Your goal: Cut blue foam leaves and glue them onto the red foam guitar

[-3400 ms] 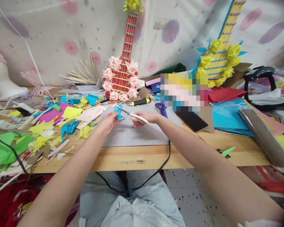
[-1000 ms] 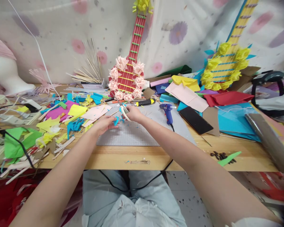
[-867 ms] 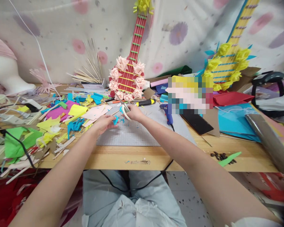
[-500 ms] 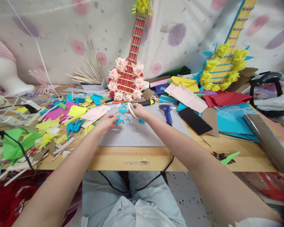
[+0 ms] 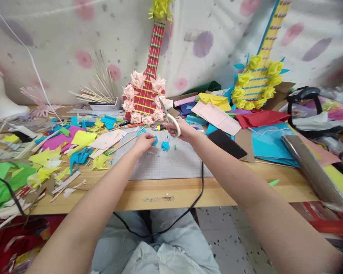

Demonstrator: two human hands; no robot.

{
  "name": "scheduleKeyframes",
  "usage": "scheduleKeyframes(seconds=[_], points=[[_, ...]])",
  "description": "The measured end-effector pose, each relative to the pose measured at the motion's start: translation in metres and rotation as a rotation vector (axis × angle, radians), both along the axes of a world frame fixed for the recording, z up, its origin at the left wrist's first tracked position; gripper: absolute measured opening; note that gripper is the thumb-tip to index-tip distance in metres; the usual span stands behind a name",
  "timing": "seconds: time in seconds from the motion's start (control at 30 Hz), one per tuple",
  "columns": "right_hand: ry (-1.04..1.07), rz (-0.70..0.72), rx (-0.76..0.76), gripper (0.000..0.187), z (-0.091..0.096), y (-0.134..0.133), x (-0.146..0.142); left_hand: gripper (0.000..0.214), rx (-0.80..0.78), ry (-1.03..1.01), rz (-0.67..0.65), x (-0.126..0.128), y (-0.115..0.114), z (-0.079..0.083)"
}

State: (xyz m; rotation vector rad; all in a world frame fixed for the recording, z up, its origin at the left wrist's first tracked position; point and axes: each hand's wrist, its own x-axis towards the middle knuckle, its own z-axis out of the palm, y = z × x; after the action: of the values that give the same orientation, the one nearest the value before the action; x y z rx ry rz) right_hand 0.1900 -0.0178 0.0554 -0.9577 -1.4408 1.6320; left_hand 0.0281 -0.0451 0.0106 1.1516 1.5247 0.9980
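Note:
My left hand (image 5: 144,144) pinches a small piece of blue paper (image 5: 156,141) over the grey cutting mat (image 5: 171,169). In my right hand (image 5: 183,131) is a pair of scissors (image 5: 174,123) with white handles. Its blades point up and away, apart from the blue paper. Between my hands, a crumpled blue paper piece (image 5: 165,145) lies on the mat among small blue scraps. A tiny green bit rests just right of it.
Behind the mat stands a red paper guitar (image 5: 147,95) with pink paper flowers. A yellow paper guitar (image 5: 253,83) leans at the back right. Paper scraps (image 5: 81,135) cover the left side. A black phone (image 5: 227,144) and blue sheets (image 5: 270,144) lie right.
My right hand has moved right and away from my left hand, lifting the scissors so the blades show pointing up. My left hand still holds blue paper. The view has shifted right.

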Motion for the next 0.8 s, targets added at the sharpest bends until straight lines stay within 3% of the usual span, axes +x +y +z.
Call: scheduleKeyframes(seconds=[0.17,0.27,0.33,0.47,0.57,0.63,0.77,0.8], points=[[0.070,0.038,-0.030,0.036,0.002,-0.007,0.009,0.014,0.043,0.220,-0.067,0.027,0.014,-0.015],[0.054,0.020,-0.043,0.035,-0.004,-0.006,0.011,0.010,0.145,0.399,-0.009,0.025,0.017,-0.020],[0.057,0.011,-0.048,0.033,-0.009,-0.005,0.011,0.005,0.209,0.467,0.082,0.012,0.020,-0.019],[0.100,-0.002,-0.083,0.032,-0.016,-0.006,0.003,0.007,0.156,0.412,0.270,-0.029,0.031,-0.017],[0.110,0.006,-0.120,0.030,-0.019,-0.005,-0.011,0.008,0.129,0.372,0.333,-0.051,0.034,-0.014],[0.101,0.001,-0.134,0.027,-0.022,-0.003,-0.023,0.008,0.171,0.266,0.267,-0.054,0.029,-0.011],[0.078,0.038,-0.161,0.022,-0.025,0.000,-0.045,0.036,0.146,-0.219,-0.195,-0.042,0.004,-0.003],[0.065,0.049,-0.166,0.022,-0.025,-0.001,-0.049,0.040,0.119,-0.268,-0.241,-0.039,-0.003,-0.002]])
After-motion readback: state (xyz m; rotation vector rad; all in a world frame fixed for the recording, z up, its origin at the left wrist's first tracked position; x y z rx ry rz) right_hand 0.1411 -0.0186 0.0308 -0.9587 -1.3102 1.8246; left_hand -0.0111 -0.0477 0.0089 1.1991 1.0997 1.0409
